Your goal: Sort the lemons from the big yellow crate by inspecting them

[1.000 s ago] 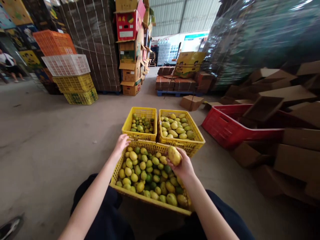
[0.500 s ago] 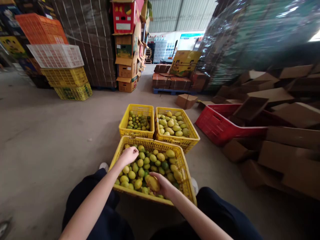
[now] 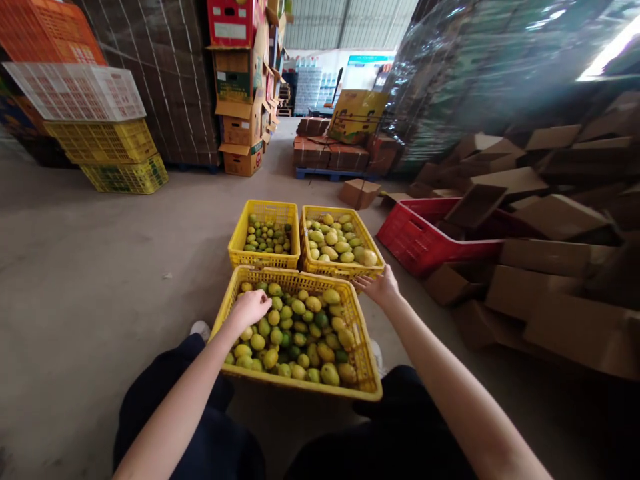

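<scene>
A large yellow crate [image 3: 367,373] holds many yellow-green oval fruits that look like lemons [image 3: 313,333]. Over its left part, my left hand [image 3: 251,308] hangs with fingers curled together; whatever they hold, if anything, is hidden. My right hand [image 3: 381,287] is open, its fingers spread beside the near right corner of the rear right yellow crate [image 3: 345,269]. Larger, paler fruits fill that crate, and a pale yellow one [image 3: 369,258] lies at its near corner just above my fingertips. Smaller, greener fruits lie in the rear left yellow crate [image 3: 263,259].
A red crate [image 3: 425,243] and a heap of cardboard boxes [image 3: 540,280] stand on the right. Stacked crates [image 3: 103,140] rise at the left. Further back are stacked cartons [image 3: 240,127] and a blue pallet [image 3: 330,175] bearing flattened cardboard.
My right hand has moved from the front crate, where it held a yellow fruit, out to the rear right crate and opened. My left hand stays over the front crate; the view has shifted.
</scene>
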The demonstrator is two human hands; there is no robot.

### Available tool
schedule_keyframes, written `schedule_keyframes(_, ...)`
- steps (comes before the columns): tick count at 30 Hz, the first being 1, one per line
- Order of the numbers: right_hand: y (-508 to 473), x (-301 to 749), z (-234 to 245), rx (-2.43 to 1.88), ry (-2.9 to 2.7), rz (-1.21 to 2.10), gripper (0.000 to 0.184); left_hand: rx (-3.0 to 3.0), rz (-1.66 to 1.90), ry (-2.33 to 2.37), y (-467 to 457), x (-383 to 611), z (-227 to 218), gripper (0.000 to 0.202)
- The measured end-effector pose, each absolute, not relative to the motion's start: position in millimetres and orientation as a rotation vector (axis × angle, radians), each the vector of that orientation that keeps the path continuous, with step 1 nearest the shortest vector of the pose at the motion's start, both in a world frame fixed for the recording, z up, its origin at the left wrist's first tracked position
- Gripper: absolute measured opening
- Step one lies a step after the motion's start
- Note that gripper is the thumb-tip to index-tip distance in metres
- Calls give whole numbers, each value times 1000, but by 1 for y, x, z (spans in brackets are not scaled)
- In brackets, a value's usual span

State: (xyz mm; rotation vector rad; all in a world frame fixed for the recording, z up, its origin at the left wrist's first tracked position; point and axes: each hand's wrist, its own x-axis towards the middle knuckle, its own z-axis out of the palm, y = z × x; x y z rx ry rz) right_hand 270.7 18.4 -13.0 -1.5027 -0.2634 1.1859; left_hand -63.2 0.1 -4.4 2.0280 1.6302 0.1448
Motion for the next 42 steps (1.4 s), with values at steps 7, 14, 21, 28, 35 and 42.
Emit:
schedule_keyframes(7,-13,276,-63,-1899,-417,1273,22,2052,132,1728,-3,-67,-1,27)
schedule_keyframes(14,1,261,-89,-2124,-945,1164,7,2091,184,1813,-4,-82,14,27)
schedule_keyframes(21,20,200,-138,-2226,-1566,1079,21,2043,131,1910,1,-99,13,29)
schedule_keyframes(28,39,151,-177,-2245,-1833,925,62,1931,208,2031,13,-134,4,27)
schedule_keyframes(35,50,144,-183,-2270,-1886,917,52,1923,73,2055,22,-151,2,32)
schedule_keyframes(42,27,145,-128,-2163,-1917,954,30,1974,-131,1903,25,-137,-6,40)
